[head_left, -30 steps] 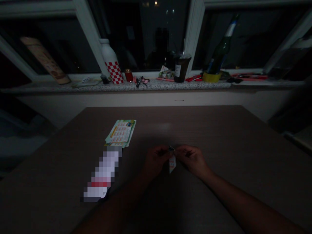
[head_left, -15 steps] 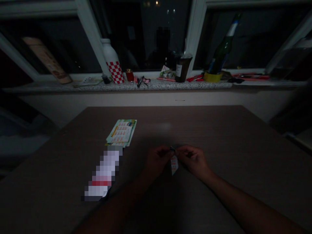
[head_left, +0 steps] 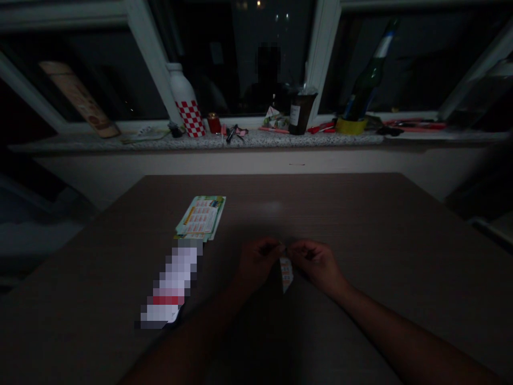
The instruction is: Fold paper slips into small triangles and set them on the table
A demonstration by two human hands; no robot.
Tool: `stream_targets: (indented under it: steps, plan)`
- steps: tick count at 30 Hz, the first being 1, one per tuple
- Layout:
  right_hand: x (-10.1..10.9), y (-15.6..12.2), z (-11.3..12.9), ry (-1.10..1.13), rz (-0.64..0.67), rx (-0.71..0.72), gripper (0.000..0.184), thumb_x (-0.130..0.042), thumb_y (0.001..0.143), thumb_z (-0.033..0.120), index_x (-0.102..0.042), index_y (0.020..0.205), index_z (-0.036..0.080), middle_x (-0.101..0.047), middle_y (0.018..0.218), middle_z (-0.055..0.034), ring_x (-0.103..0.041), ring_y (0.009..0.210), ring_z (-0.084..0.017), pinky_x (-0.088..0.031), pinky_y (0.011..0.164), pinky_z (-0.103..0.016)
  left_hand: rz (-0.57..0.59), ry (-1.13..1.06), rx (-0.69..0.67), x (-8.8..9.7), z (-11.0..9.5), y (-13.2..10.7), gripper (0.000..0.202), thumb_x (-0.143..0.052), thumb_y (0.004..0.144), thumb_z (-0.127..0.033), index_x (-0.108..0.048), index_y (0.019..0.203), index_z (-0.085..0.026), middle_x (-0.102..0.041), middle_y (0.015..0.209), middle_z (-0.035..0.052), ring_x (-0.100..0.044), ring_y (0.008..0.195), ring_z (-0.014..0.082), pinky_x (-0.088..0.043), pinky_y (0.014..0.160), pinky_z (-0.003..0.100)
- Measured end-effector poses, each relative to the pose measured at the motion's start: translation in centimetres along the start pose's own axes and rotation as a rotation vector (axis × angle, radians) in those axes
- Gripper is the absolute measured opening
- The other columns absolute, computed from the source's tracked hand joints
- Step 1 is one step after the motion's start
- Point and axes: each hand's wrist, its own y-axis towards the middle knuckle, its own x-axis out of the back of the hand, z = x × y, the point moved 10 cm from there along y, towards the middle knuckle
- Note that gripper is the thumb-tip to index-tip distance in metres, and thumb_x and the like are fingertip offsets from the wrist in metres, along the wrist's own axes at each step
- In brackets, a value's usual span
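Note:
Both hands meet over the table, thumbs and fingers pinched together on a small folded piece of printed paper [head_left: 286, 275]. My left hand [head_left: 258, 263] grips its upper left side, and my right hand [head_left: 318, 264] pinches it from the right. The paper's lower end hangs below the fingertips as a slanted strip with orange and dark print. Its upper part is mostly hidden by the fingers. To the left lies a stack of printed cards [head_left: 201, 216], green and white with rows of orange print.
Below the cards lies a lit, pixelated phone-like object [head_left: 172, 283] on the brown table [head_left: 340, 214]. Along the granite windowsill [head_left: 256, 140] stand a checked white bottle [head_left: 188, 104], a dark cup [head_left: 300, 112], and a green bottle [head_left: 366, 80] in a yellow tape roll [head_left: 351, 126].
The paper strip's hanging end has shifted slightly down and its printed face shows a bit more. Both hands keep their pinch in nearly the same place.

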Motion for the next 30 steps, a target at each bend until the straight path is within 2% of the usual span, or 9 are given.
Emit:
stream_targets:
  steps: [6, 9, 12, 15, 17, 19, 23, 27, 30]
  plan:
    - [-0.2, 0.0, -0.3, 0.015, 0.032, 0.013, 0.018, -0.066, 0.075, 0.035, -0.069, 0.077, 0.018, -0.067, 0.067, -0.0019, -0.058, 0.058, -0.012, -0.046, 0.056, -0.024, -0.069, -0.029, 0.001, 0.6, -0.7, -0.3, 0.011, -0.066, 0.069, -0.024, -0.064, 0.062, -0.016, -0.059, 0.059, -0.002, -0.053, 0.058, 0.0112, -0.041, 0.058, 0.022]
    - [-0.1, -0.1, 0.8, -0.085, 0.03, 0.138, 0.016, -0.065, 0.077, 0.03, -0.07, 0.088, 0.021, -0.07, 0.077, -0.0038, -0.063, 0.067, -0.015, -0.05, 0.062, -0.027, -0.095, -0.124, 0.086, 0.7, 0.4, -0.3, 0.011, -0.066, 0.066, -0.024, -0.062, 0.06, -0.015, -0.057, 0.055, -0.0031, -0.051, 0.054, 0.01, -0.039, 0.055, 0.022]
    - [-0.7, -0.6, 2.3, -0.225, 0.094, 0.313, 0.013, -0.065, 0.078, 0.024, -0.07, 0.09, 0.022, -0.069, 0.084, -0.0051, -0.064, 0.076, -0.017, -0.051, 0.068, -0.029, -0.11, -0.175, 0.145, 0.7, 1.3, -0.2, 0.013, -0.066, 0.063, -0.024, -0.059, 0.057, -0.015, -0.052, 0.052, -0.0047, -0.047, 0.05, 0.0086, -0.036, 0.051, 0.021]
    - [-1.0, -0.8, 3.0, -0.269, 0.127, 0.385, 0.012, -0.063, 0.08, 0.024, -0.071, 0.088, 0.023, -0.068, 0.089, -0.0062, -0.064, 0.081, -0.018, -0.051, 0.072, -0.03, -0.037, -0.204, 0.21, -0.2, 2.4, -0.1, 0.018, -0.065, 0.065, -0.029, -0.054, 0.058, -0.016, -0.048, 0.05, -0.0057, -0.045, 0.045, 0.0081, -0.034, 0.047, 0.021]
    - [-0.6, -0.5, 2.8, -0.245, 0.085, 0.347, 0.01, -0.064, 0.079, 0.026, -0.071, 0.085, 0.022, -0.068, 0.088, -0.0063, -0.063, 0.08, -0.018, -0.05, 0.069, -0.03, 0.01, -0.198, 0.238, -0.7, 3.1, -0.1, 0.024, -0.061, 0.071, -0.037, -0.054, 0.062, -0.016, -0.049, 0.051, -0.0045, -0.047, 0.044, 0.0097, -0.035, 0.046, 0.022]
    - [0.2, -0.1, 2.0, -0.181, 0.013, 0.246, 0.011, -0.066, 0.076, 0.03, -0.069, 0.081, 0.021, -0.068, 0.081, -0.0054, -0.063, 0.073, -0.017, -0.05, 0.064, -0.028, 0.014, -0.145, 0.195, -0.6, 2.9, -0.1, 0.027, -0.055, 0.077, -0.042, -0.057, 0.068, -0.016, -0.053, 0.055, -0.0027, -0.05, 0.048, 0.0116, -0.038, 0.048, 0.023]
    - [0.9, 0.4, 0.2, -0.009, -0.05, 0.059, 0.021, -0.071, 0.069, 0.039, -0.067, 0.077, 0.019, -0.066, 0.067, -0.0024, -0.058, 0.059, -0.014, -0.046, 0.055, -0.026, 0.01, 0.076, -0.016, -0.1, 0.7, -0.4, 0.02, -0.058, 0.078, -0.032, -0.063, 0.09, -0.017, -0.063, 0.077, 0.002, -0.057, 0.07, 0.0152, -0.043, 0.065, 0.025]
    - [0.8, 0.4, -0.7, 0.067, -0.04, -0.022, 0.026, -0.073, 0.066, 0.042, -0.065, 0.072, 0.018, -0.064, 0.065, -0.001, -0.055, 0.056, -0.012, -0.042, 0.053, -0.024, -0.045, 0.232, -0.127, 0.4, -1.0, -0.8, 0.034, -0.063, 0.074, -0.026, -0.059, 0.107, -0.019, -0.062, 0.095, 0.005, -0.057, 0.08, 0.0167, -0.044, 0.07, 0.026]
    - [0.7, 0.4, -1.0, 0.078, -0.022, -0.054, 0.027, -0.073, 0.066, 0.042, -0.064, 0.07, 0.017, -0.061, 0.059, 0.0009, -0.05, 0.05, -0.01, -0.038, 0.049, -0.022, -0.011, 0.292, -0.165, 0.1, -1.7, -0.7, 0.025, -0.061, 0.077, -0.026, -0.062, 0.101, -0.018, -0.062, 0.094, 0.0052, -0.057, 0.081, 0.0169, -0.044, 0.071, 0.027]
